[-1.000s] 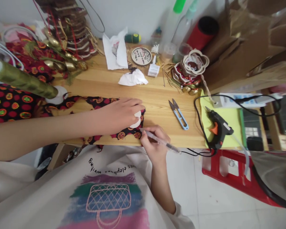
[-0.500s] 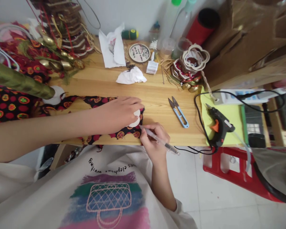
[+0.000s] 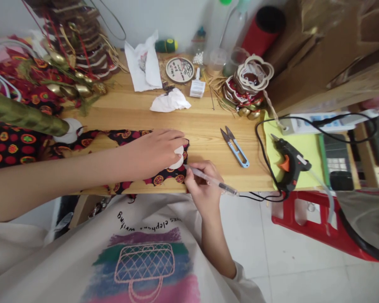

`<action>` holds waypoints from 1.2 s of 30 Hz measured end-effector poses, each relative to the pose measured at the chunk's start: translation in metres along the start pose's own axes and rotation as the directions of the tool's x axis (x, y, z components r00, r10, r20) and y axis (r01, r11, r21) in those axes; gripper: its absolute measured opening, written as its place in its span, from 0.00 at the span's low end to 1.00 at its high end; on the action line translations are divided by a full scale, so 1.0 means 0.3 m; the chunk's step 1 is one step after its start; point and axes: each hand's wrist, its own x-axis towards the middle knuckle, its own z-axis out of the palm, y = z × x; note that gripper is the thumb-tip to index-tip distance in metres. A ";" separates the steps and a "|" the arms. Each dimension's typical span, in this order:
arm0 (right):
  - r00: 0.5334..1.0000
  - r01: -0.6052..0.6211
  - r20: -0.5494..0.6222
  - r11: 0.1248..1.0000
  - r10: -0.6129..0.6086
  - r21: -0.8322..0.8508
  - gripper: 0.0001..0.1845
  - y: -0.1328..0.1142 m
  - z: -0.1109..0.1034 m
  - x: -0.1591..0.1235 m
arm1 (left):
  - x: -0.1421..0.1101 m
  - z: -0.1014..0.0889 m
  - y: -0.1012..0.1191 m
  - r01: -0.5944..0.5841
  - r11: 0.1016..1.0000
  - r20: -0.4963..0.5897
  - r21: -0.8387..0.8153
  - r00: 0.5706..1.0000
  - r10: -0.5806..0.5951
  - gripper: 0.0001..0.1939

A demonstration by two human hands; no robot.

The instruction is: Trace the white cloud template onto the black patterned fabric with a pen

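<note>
My left hand (image 3: 159, 147) lies stretched out over a white scalloped piece (image 3: 177, 162), pressing it onto dark fabric (image 3: 158, 180) printed with red and orange round motifs. Part of the white piece is hidden under the fingers. In my right hand (image 3: 205, 185) is a clear-barrelled pen (image 3: 219, 183), its tip at the right edge of the white piece, over the fabric. To the right of both hands, a pair of blue thread snips (image 3: 236, 147) rests on the wooden table (image 3: 202, 122).
On the right, a black glue gun (image 3: 290, 164) with its cord sits on yellow paper (image 3: 314, 168). A green ribbon roll (image 3: 25, 113) stands at left. Crumpled tissue (image 3: 170, 101), a small white bottle (image 3: 197, 87) and stacked wooden ornaments (image 3: 251, 75) line the back, beside a cardboard box (image 3: 322, 63).
The view has shifted a little. The pen in my right hand leans slightly flatter, its tip still near the white piece's edge. My left hand stays in place on it.
</note>
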 end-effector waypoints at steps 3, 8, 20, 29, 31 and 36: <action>1.000 0.001 -0.002 1.000 -0.001 -0.007 0.03 0.007 0.005 0.001 | 0.003 0.000 0.000 -0.007 1.000 0.005 0.009 1.000 0.007 0.09; 0.998 0.059 -0.029 0.997 -0.061 -0.047 0.04 0.016 0.009 0.002 | 0.006 0.005 -0.002 -0.008 0.999 -0.014 -0.035 1.000 0.008 0.09; 0.992 0.122 -0.027 0.989 -0.125 -0.087 0.04 0.011 0.005 0.013 | 0.003 0.004 0.000 0.007 0.999 -0.011 -0.044 1.000 -0.008 0.09; 0.990 0.143 -0.004 0.986 -0.144 -0.085 0.07 0.004 0.005 0.013 | -0.003 0.012 -0.005 -0.015 0.999 -0.039 -0.039 0.999 0.013 0.10; 0.986 0.164 -0.001 0.981 -0.165 -0.102 0.07 0.000 0.006 0.009 | -0.004 0.014 -0.008 -0.019 0.999 -0.037 -0.033 0.999 0.018 0.11; 0.969 0.243 -0.001 0.957 -0.247 -0.158 0.05 -0.011 0.009 0.000 | -0.007 0.024 -0.021 -0.034 0.997 -0.035 -0.065 0.999 0.032 0.10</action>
